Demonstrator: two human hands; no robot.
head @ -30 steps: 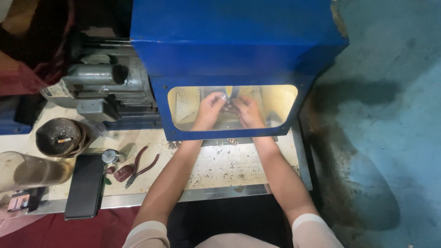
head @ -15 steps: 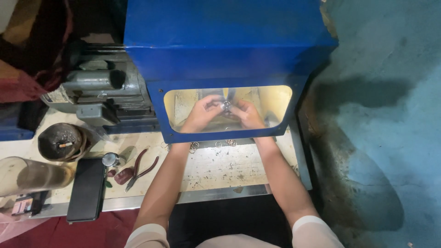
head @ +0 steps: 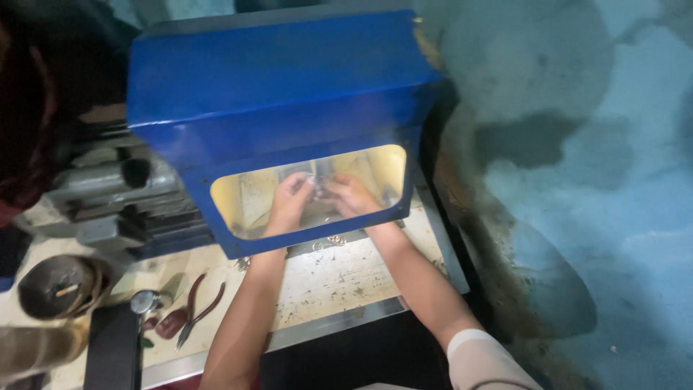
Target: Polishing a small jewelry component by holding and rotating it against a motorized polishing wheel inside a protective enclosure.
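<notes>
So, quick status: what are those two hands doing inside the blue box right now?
Left hand and right hand both inside the blue box, pinching a small shiny piece together. Piece too small to identify. Pliers lie untouched on the bench.

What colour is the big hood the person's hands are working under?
Bright blue, with a yellowish lit window; the hood shows in the head view.

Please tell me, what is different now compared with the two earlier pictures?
Little changed. Only the view swung, so everything sits tilted. The left hand and right hand remain together inside the blue hood, on a small shiny piece too blurred to identify. The pliers lie where they were on the bench.
</notes>
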